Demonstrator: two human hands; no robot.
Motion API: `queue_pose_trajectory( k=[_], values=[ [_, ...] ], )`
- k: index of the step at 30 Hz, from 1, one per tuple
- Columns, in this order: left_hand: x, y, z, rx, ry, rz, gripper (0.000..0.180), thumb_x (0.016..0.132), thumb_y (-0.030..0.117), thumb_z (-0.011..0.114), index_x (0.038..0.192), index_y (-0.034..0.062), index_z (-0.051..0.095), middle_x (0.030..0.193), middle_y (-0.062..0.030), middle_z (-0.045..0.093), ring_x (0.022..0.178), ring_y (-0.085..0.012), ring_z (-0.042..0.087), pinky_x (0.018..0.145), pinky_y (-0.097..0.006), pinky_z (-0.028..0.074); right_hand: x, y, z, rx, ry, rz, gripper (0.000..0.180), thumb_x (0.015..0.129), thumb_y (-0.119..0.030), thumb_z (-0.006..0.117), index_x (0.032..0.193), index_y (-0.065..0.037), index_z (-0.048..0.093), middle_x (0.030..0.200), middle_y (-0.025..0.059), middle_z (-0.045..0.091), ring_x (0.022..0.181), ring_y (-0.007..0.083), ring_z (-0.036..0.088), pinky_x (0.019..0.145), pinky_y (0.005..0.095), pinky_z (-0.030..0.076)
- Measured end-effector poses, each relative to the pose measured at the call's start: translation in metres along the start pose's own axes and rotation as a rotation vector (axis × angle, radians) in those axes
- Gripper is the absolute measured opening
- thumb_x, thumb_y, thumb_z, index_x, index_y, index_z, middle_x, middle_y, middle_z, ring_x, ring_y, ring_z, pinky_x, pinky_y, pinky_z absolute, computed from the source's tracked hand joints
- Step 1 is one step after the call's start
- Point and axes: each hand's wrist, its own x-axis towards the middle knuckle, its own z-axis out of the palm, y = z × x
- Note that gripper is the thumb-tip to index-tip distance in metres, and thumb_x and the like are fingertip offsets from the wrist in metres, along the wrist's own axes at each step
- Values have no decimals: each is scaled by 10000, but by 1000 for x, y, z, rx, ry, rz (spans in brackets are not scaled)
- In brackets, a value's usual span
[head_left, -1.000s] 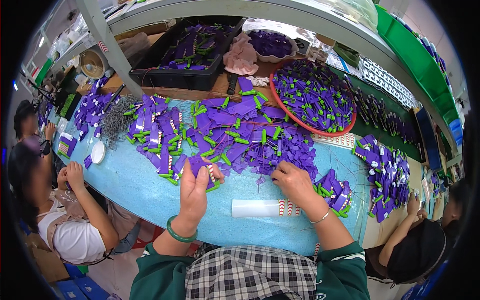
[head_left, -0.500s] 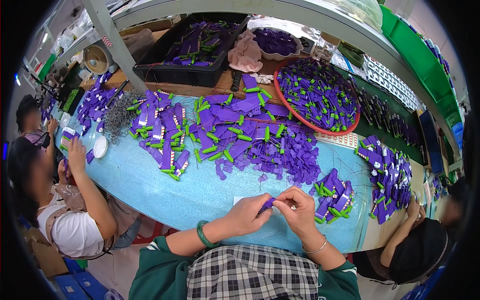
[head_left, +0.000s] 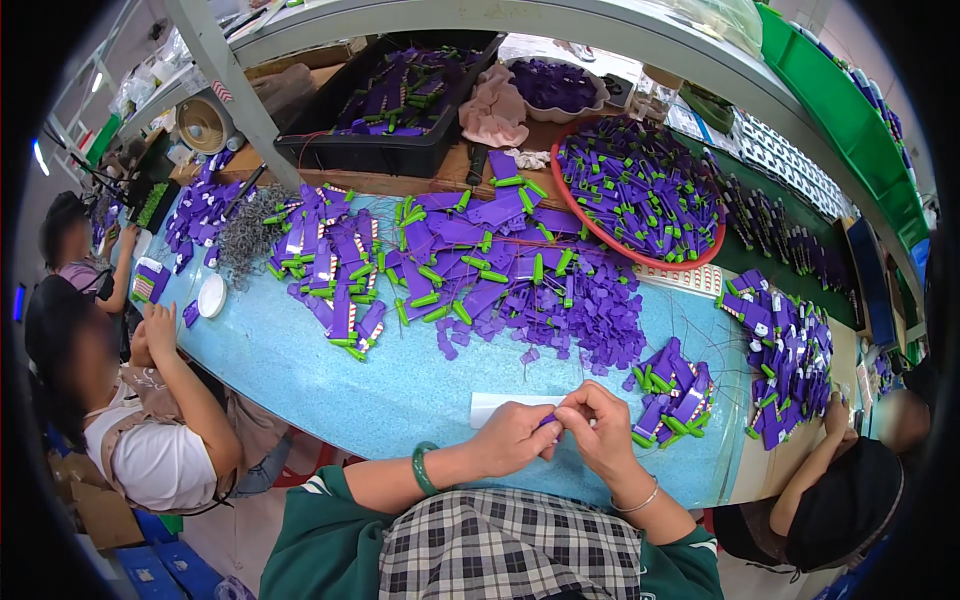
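Both my hands meet low over the blue table, close to its near edge. My left hand [head_left: 512,440] is closed round a small purple plastic piece [head_left: 547,420], most of which its fingers hide. My right hand [head_left: 598,425] pinches at the end of that same piece with thumb and forefinger. Just beyond my left hand lies a white strip [head_left: 492,405]. To the right of my right hand sits a small pile of purple flat parts with green cylinders [head_left: 678,395]. Farther off spreads a heap of small loose purple pieces [head_left: 590,310].
Larger purple-and-green piles [head_left: 335,265] cover the table's far side. A red-rimmed basket [head_left: 640,262] and a black tray [head_left: 370,155] stand behind them, under a grey shelf frame [head_left: 235,110]. Co-workers sit left [head_left: 160,450] and right [head_left: 835,490]. A white lid [head_left: 212,296] lies at left.
My left hand has turned slightly and hides more of the purple piece. The right hand keeps its pinch. The left co-worker's hands have come down from a purple-and-white stack. The view has shifted a little.
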Motion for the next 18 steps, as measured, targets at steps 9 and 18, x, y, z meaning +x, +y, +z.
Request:
queue_pose_trajectory(
  k=[9, 18],
  values=[
    [51, 6, -84, 1041, 505, 167, 301, 804, 261, 671, 995, 39, 601, 893, -135, 612, 757, -308, 641, 632, -396, 521, 10, -8, -134, -688, 103, -9, 130, 714, -87, 725, 810, -27, 663, 780, 79, 611, 698, 205, 589, 599, 313, 470],
    [48, 0, -103, 1371, 620, 89, 81, 721, 63, 641, 785, 16, 625, 908, -124, 572, 726, -253, 617, 565, -363, 517, 0, 0, -31, -824, -75, -359, 245, 658, -143, 745, 870, -67, 649, 895, 51, 590, 860, 237, 554, 730, 371, 428]
  ],
)
